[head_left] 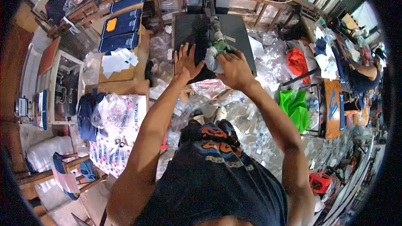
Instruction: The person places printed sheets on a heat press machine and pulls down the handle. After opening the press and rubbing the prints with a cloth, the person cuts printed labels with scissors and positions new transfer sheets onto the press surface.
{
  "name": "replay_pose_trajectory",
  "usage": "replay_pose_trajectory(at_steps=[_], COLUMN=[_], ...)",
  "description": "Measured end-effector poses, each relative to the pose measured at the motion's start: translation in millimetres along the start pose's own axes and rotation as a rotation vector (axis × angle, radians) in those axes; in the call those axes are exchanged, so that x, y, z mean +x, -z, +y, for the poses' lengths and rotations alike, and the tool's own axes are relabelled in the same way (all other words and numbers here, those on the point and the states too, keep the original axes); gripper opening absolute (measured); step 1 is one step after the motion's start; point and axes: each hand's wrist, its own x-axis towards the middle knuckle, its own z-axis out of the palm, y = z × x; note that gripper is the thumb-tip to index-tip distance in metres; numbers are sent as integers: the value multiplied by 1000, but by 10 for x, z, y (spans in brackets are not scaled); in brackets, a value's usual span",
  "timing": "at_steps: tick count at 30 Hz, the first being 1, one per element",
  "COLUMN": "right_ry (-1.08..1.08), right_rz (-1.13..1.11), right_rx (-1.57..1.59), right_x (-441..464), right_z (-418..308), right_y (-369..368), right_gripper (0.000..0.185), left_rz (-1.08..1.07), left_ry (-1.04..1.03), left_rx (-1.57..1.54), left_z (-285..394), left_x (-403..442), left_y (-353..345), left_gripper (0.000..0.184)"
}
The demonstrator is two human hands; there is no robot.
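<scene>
A black flat-topped press stands in front of me, with a long handle wrapped in grey and green cloth reaching toward me over its middle. My left hand lies on the dark surface left of the handle, its fingers spread and holding nothing. My right hand is closed round the wrapped end of the handle, near the front edge. Any print or cloth under my left hand is too dark to make out.
Folded navy cloths and white papers lie on a cardboard-topped table at left. Nearer are printed white sheets. Plastic litters the floor. Red and green bags lie at right, where another person is at a table.
</scene>
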Motion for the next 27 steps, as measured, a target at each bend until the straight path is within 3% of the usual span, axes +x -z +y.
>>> replay_pose_trajectory(at_steps=[8,17,20,27], right_ry=[-70,24,-24,108], right_rz=[-21,-32,-195,33], right_rx=[-15,-17,40,154], right_x=[-3,-1,50,396], right_z=[-66,50,53,273], right_y=[36,79,277,762], right_gripper=[46,59,60,55], left_rz=[-33,-8,-10,-160], left_ry=[16,17,16,77], left_rx=[-40,-20,-34,-56], left_z=[23,35,23,53], left_x=[4,-14,-27,211], left_y=[9,-9,28,211], left_gripper=[90,90,89,90])
